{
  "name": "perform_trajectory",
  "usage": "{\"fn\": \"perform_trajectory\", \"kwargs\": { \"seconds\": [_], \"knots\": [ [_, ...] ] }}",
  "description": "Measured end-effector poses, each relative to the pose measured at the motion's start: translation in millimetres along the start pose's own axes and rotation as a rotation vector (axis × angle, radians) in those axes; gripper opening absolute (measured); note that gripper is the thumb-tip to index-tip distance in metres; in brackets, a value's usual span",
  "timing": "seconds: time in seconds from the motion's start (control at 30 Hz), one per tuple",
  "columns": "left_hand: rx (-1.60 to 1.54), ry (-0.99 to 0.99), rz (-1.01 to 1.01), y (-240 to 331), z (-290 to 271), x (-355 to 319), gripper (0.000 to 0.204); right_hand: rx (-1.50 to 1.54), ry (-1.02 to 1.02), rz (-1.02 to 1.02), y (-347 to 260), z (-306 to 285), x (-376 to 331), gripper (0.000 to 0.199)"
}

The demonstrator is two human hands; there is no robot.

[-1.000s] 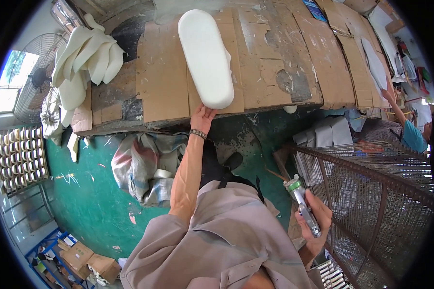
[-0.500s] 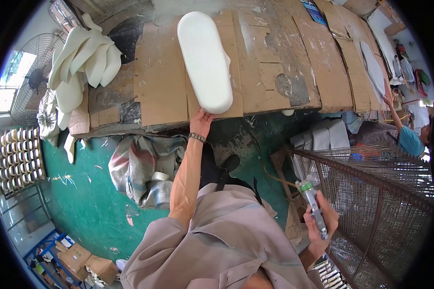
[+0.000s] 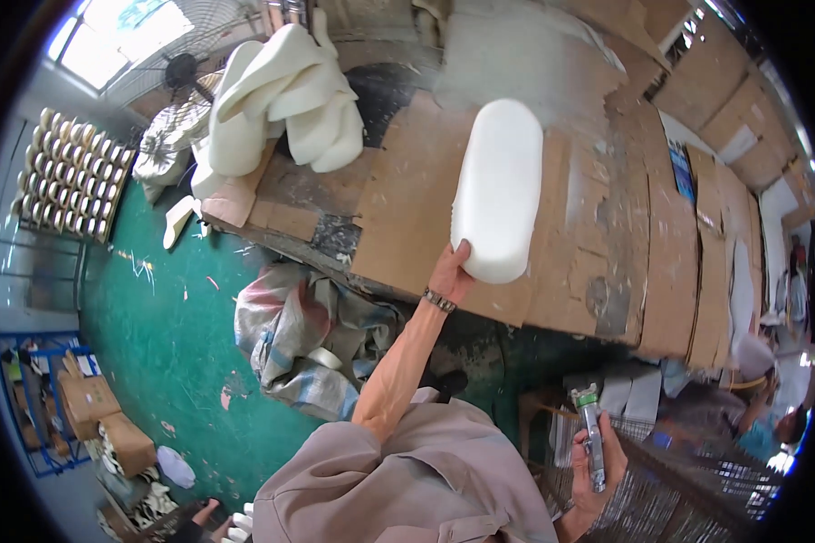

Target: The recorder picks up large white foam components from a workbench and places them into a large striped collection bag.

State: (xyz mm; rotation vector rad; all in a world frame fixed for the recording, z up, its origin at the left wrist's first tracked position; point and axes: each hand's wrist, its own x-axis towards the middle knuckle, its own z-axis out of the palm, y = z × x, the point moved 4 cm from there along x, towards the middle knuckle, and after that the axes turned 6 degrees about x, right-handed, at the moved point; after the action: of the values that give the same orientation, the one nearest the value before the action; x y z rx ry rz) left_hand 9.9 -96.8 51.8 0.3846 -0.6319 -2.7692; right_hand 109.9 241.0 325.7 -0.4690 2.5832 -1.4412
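Note:
A long white sole-shaped piece (image 3: 498, 185), smooth with rounded ends, lies over the cardboard-covered table (image 3: 407, 208). My left hand (image 3: 453, 273) grips its near left edge, thumb on top and the other fingers hidden beneath. Whether the piece rests on the cardboard or hangs just above it, I cannot tell. Off to the right and lower down, my right hand (image 3: 600, 462) is closed around a slim grey handheld tool like a hair clipper (image 3: 592, 434). It has a green band near its head, which points up and away from the white piece.
White sheet-like soles (image 3: 290, 100) are heaped at the table's left end. Below the near edge sit woven sacks (image 3: 299, 344). A rack of pale soles (image 3: 72, 176) stands far left. A wire-mesh metal frame (image 3: 697, 480) is close by my right arm, with another person (image 3: 770, 430) beyond.
My view has turned left, so the scene shifts right and down. The white piece now slants the other way, with my left thumb visible on top. The right hand still holds the tool.

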Motion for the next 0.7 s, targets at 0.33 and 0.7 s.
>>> {"fn": "perform_trajectory", "kwargs": {
  "seconds": [0.33, 0.7],
  "knots": [
    [0.185, -0.035, 0.622, 315.9, 40.2, 15.5, 0.053, -0.039, -0.260, -0.157, -34.1, 65.7, 85.5, 0.051],
    [0.174, -0.316, 0.501, 661.8, -36.2, 123.4, 0.034, -0.033, -0.373, -0.258, -66.2, 128.6, 160.0, 0.058]
  ]
}}
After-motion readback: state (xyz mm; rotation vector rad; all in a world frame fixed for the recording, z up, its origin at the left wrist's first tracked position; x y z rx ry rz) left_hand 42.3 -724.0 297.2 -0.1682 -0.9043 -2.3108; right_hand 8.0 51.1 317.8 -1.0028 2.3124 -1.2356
